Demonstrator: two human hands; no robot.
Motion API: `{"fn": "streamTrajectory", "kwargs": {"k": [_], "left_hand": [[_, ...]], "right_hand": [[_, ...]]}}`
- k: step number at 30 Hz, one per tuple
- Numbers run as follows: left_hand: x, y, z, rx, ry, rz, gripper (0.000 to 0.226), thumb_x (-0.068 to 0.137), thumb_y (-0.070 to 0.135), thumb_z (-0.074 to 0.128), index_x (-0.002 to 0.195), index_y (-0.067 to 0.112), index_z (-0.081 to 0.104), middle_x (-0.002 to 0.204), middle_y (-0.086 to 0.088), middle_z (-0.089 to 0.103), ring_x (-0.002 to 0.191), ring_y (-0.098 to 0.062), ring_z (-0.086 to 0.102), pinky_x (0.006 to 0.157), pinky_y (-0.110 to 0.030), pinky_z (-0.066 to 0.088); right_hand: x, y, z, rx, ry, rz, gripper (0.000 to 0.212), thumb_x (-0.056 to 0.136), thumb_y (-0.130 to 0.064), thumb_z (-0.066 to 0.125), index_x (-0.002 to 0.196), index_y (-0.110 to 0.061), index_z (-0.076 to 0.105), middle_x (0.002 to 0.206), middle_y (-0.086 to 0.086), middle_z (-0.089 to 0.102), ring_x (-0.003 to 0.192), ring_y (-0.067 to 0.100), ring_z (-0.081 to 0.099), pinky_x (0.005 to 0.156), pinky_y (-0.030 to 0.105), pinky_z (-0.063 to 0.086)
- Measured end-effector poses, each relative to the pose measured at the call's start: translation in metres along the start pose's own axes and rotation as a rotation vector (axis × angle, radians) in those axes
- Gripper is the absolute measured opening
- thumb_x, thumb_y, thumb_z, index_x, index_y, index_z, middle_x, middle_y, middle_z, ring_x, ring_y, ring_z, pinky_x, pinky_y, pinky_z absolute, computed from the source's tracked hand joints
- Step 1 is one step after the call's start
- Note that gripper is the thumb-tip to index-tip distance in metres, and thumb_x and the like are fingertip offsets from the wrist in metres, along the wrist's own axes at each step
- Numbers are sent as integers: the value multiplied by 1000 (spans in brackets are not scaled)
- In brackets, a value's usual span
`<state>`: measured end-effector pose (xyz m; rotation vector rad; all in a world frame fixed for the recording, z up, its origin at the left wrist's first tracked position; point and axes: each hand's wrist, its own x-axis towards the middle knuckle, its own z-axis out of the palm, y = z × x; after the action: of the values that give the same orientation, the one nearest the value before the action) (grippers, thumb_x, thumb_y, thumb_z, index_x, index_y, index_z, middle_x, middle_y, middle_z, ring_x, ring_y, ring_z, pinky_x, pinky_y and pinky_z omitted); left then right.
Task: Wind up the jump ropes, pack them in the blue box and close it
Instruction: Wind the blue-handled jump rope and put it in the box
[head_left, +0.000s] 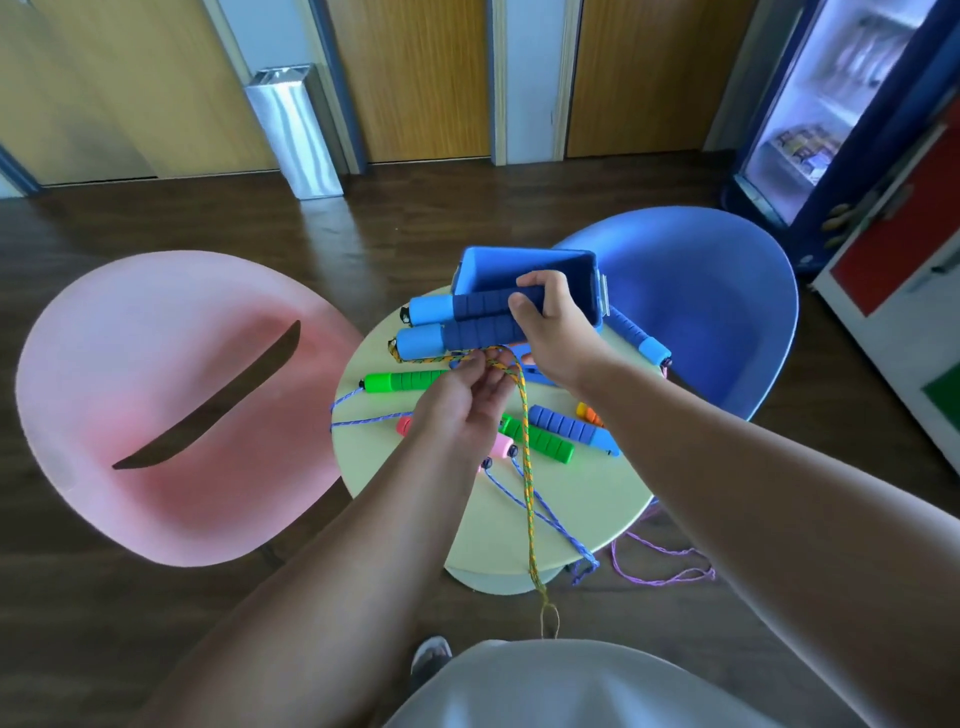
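Note:
My right hand (553, 327) grips two blue jump rope handles (457, 319) side by side above the small round table (587, 499). Just below them my left hand (467, 400) pinches their yellow braided cord (525, 447), which hangs down past the table's front edge. The open blue box (524, 267) stands at the table's far side, right behind my right hand. On the table lie more ropes: green handles (402, 382), a blue handle (571, 428), a pink handle (501, 446) and an orange piece (589, 414). Another blue handle (639, 335) lies beside the box.
A pink chair (171, 395) stands left of the table and a blue chair (696, 301) behind it on the right. Purple cords (660, 564) dangle over the table's front edge toward the wooden floor. A lit drinks fridge (831, 114) and a cabinet are at the far right.

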<state>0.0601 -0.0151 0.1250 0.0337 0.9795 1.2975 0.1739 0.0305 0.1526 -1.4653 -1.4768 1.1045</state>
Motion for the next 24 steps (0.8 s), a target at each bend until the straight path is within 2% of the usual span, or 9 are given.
{"fn": "streamTrajectory", "kwargs": {"k": [1,3,5,7,10,12,14,18,24], "left_hand": [[0,0,-1,-5,3,-8,21,107,4,48,92,1,63,67,-8,74,69,-16,75,89,-37,57],[3,-1,-4,-24,14,-8,19,107,6,50,93,1,63,69,-9,74,77,-19,74,91,-37,58],[6,-1,-6,-34,17,-1,19,107,8,51,95,1,63,74,-10,73,88,-23,70,102,-42,54],[8,-2,-8,-29,17,0,21,107,10,51,93,2,64,79,-10,70,86,-22,68,105,-41,52],[6,-1,-8,106,41,-4,19,106,18,57,90,13,67,82,0,72,77,-8,65,85,-26,49],[7,0,-8,213,77,-4,8,102,25,64,95,25,68,100,8,74,87,-2,63,86,-30,40],[7,3,-7,227,70,-16,2,100,25,68,100,27,67,112,10,70,94,-3,61,89,-32,38],[6,3,-2,95,45,-25,3,99,11,68,101,13,68,90,1,67,74,-6,60,63,-17,51],[0,5,2,109,14,12,2,96,0,67,97,-2,68,86,-12,75,76,-20,76,71,-28,64]], "right_hand": [[-1,0,1,25,-11,24,22,104,-33,49,124,-25,43,107,0,54,81,14,67,83,46,60],[-5,-2,4,68,-48,62,22,105,-32,47,125,-25,40,108,3,56,82,27,73,81,56,60],[-9,-1,6,44,-66,65,25,106,-30,45,129,-22,37,106,10,59,72,28,71,75,54,60],[-12,0,7,5,-64,40,27,107,-30,45,130,-21,35,114,19,58,67,31,70,71,53,60],[-15,1,5,25,-62,33,24,106,-30,46,127,-26,35,123,19,52,70,35,73,69,58,60],[-16,1,0,116,-67,55,26,107,-26,48,129,-22,35,111,14,53,60,26,69,66,53,63],[-17,0,-5,176,-69,55,28,106,-23,50,130,-20,36,100,11,53,55,21,62,60,43,62],[-17,-1,-10,232,-51,59,29,105,-22,53,130,-21,38,100,14,55,57,25,58,60,40,56],[-18,1,-17,116,2,3,20,106,-27,49,123,-26,39,98,3,54,59,19,60,58,35,56]]}}
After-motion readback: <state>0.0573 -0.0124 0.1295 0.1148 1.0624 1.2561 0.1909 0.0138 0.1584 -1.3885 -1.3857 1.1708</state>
